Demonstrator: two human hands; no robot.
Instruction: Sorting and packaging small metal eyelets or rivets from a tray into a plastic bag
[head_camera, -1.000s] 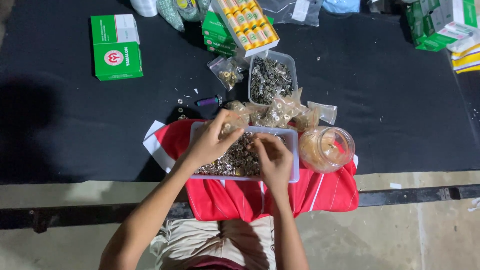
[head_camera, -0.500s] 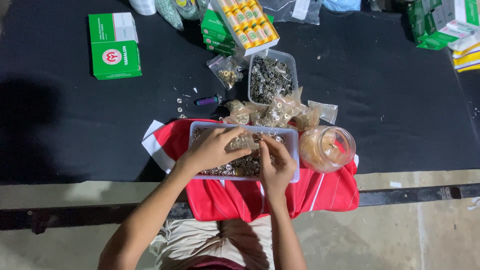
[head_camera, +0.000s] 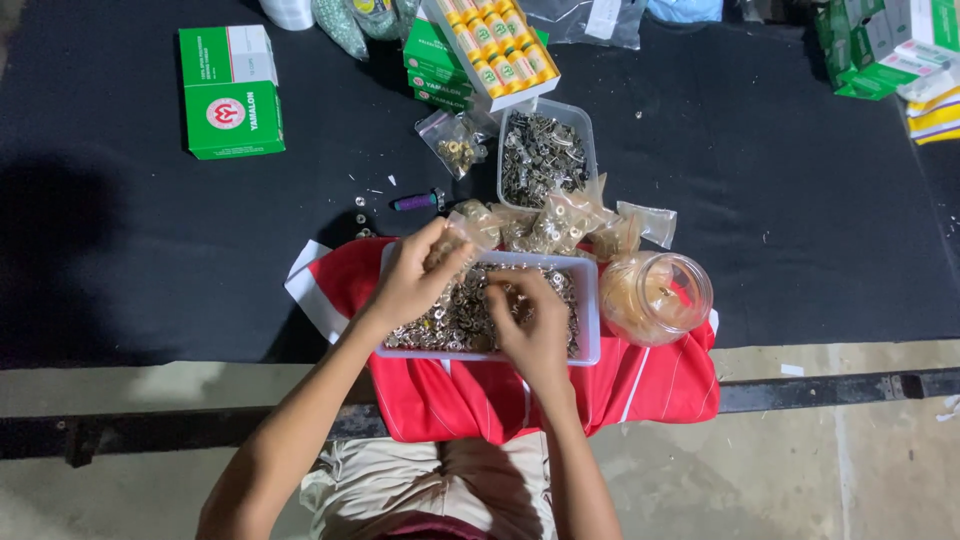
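A clear rectangular tray (head_camera: 590, 320) full of small metal rings and fasteners rests on a red cloth (head_camera: 660, 385) at the table's near edge. My left hand (head_camera: 412, 278) hovers over the tray's left end and pinches a small clear plastic bag (head_camera: 458, 238) holding metal pieces. My right hand (head_camera: 530, 318) lies over the middle of the tray, fingers curled down into the metal pieces. Whether it holds any is hidden.
A clear jar (head_camera: 655, 297) lies on its side right of the tray. Behind the tray are several filled small bags (head_camera: 560, 222), a second tray of metal parts (head_camera: 545, 155), a purple lighter (head_camera: 418, 201), green boxes (head_camera: 230, 92) and a carton of thread spools (head_camera: 497, 45).
My left hand dropped toward the tray half a second ago and has lifted again toward its back left corner with the small bag. My right hand stays over the tray's middle.
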